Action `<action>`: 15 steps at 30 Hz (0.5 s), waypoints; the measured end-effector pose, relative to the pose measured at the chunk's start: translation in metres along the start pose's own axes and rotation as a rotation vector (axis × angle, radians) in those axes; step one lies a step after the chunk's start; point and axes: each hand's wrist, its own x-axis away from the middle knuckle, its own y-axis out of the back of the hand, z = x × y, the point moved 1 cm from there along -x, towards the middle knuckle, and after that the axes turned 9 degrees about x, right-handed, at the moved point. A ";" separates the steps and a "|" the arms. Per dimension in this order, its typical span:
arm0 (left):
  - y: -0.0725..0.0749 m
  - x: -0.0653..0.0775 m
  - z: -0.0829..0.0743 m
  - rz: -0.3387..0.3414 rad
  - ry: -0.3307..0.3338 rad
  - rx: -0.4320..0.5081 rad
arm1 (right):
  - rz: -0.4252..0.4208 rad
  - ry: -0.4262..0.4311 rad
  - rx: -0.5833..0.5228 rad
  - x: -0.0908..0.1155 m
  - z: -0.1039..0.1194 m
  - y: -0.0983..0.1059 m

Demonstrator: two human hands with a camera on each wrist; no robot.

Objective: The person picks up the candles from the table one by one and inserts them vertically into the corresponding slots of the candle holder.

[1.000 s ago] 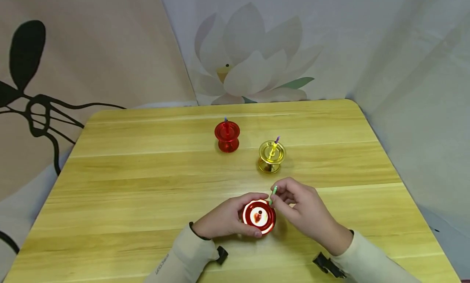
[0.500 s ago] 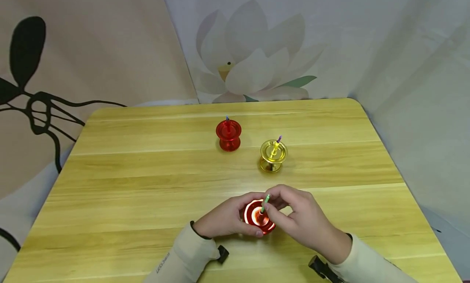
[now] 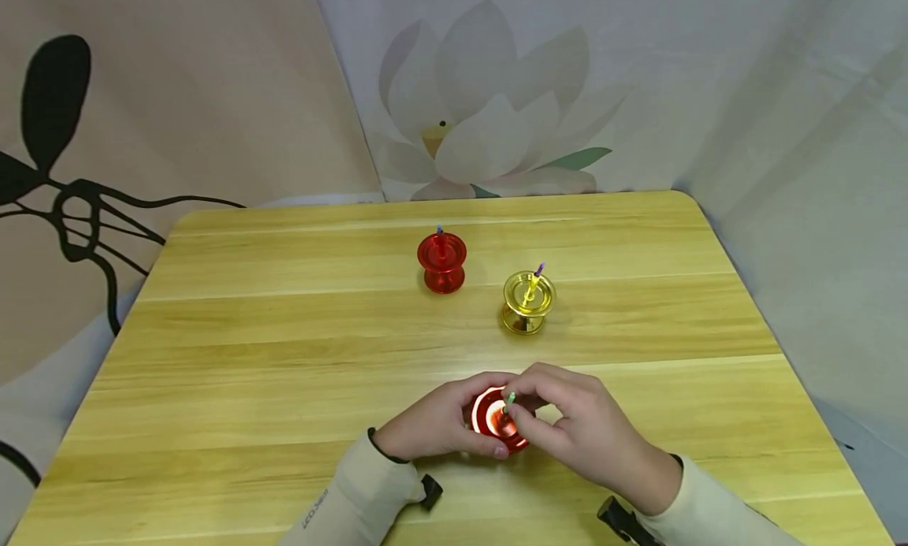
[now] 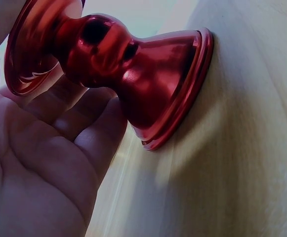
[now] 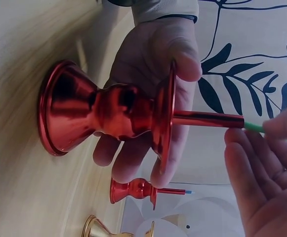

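My left hand [image 3: 441,421] holds a shiny red candle holder [image 5: 118,111] around its upper part, thumb and fingers on either side of the dish. In the left wrist view, the holder's flared foot [image 4: 175,79] stands on the wooden table. A thin green candle [image 5: 253,127] is pinched between the thumb and index finger of my right hand [image 3: 583,424]. Its lower end sits in the mouth of the holder's upright red tube [image 5: 207,119], as the right wrist view shows. Most of the candle is hidden by the tube and my fingertips.
Farther back on the wooden table [image 3: 269,325] stands another red candle holder [image 3: 443,280] with a blue candle tip. A gold candle holder [image 3: 523,323] with a purple candle tip is closer, just beyond my right hand. Printed curtains hang behind the table.
My right hand has brought the green candle left, from beside the red holder to over its centre, then lowered it into the tube. My left hand keeps its hold.
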 end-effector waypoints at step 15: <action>0.000 0.002 -0.002 -0.012 -0.013 -0.002 | 0.027 0.005 0.033 0.006 -0.004 0.000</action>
